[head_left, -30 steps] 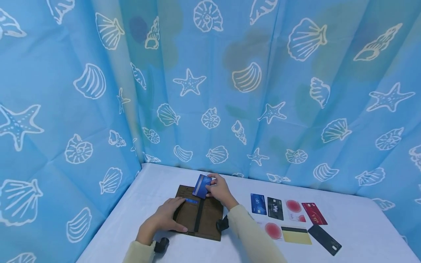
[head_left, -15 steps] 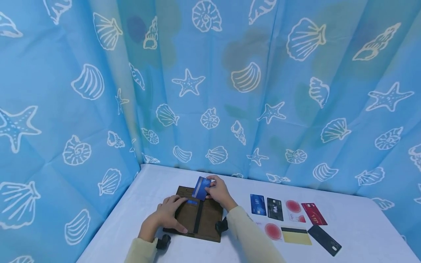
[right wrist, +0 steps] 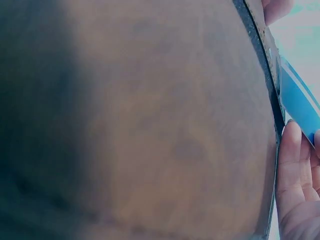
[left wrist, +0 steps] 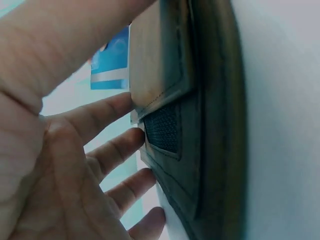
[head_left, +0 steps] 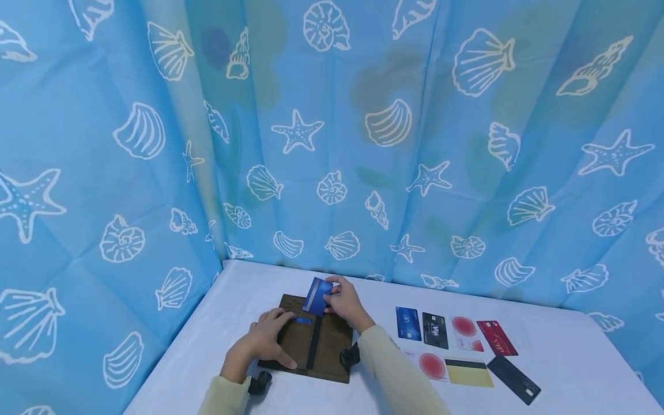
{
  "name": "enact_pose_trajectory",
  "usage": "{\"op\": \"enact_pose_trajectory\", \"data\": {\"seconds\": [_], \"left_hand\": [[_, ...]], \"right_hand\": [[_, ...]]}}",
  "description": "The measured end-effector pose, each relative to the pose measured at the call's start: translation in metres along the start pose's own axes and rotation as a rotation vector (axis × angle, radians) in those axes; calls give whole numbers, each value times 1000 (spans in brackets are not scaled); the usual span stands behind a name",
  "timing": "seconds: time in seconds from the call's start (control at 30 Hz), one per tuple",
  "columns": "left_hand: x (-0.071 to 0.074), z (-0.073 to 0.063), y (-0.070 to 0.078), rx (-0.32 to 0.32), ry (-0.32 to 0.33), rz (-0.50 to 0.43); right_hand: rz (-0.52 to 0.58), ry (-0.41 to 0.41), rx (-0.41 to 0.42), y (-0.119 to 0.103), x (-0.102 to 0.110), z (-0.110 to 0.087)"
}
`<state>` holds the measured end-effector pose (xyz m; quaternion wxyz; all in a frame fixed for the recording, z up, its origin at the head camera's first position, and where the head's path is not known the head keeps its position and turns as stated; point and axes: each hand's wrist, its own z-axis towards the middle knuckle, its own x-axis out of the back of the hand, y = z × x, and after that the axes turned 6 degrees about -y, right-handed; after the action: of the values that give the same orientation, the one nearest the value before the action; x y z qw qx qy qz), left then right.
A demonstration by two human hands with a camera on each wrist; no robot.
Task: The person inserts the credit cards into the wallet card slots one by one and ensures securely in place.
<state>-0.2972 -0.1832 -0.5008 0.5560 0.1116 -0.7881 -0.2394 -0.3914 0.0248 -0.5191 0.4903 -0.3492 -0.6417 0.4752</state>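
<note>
A brown wallet [head_left: 332,351] lies spread flat, a dark elastic strap [head_left: 313,346] down its middle. My right hand [head_left: 346,302] pinches a blue bank card [head_left: 316,295] with a pale stripe, tilted over the wallet's top edge. In the right wrist view the card [right wrist: 297,97] shows beside the fingers [right wrist: 290,160]. A strip of another blue card [head_left: 303,320] peeks from a slot in the left half. My left hand [head_left: 267,337] rests on that half with fingers spread; in the left wrist view its fingertips touch the wallet near a mesh window [left wrist: 162,130].
Several cards lie to the right on the white table [head_left: 373,397]: a blue card [head_left: 408,323], a black VIP card [head_left: 434,330], a red VIP card [head_left: 497,338], a gold card [head_left: 469,374], a dark card [head_left: 513,379] and two with pink circles. A shell-print curtain [head_left: 332,173] hangs behind.
Both hands keep nearly the same place. The left hand has shifted very slightly, and the blue card in the right hand stays over the wallet's top edge.
</note>
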Motion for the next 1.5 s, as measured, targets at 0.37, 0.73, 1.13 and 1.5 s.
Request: {"op": "enact_pose_trajectory", "data": {"seconds": [0.37, 0.73, 1.13, 1.5], "left_hand": [[-8, 9, 0, -44, 13, -25], [-8, 7, 3, -43, 14, -20], [-9, 3, -1, -43, 7, -2], [-6, -4, -8, -36, 14, 12]], "right_hand": [[-12, -27, 37, 2, 1, 2], [-114, -43, 85, -3, -5, -2], [-249, -112, 63, -2, -5, -3], [-294, -130, 86, -4, -17, -9]]}}
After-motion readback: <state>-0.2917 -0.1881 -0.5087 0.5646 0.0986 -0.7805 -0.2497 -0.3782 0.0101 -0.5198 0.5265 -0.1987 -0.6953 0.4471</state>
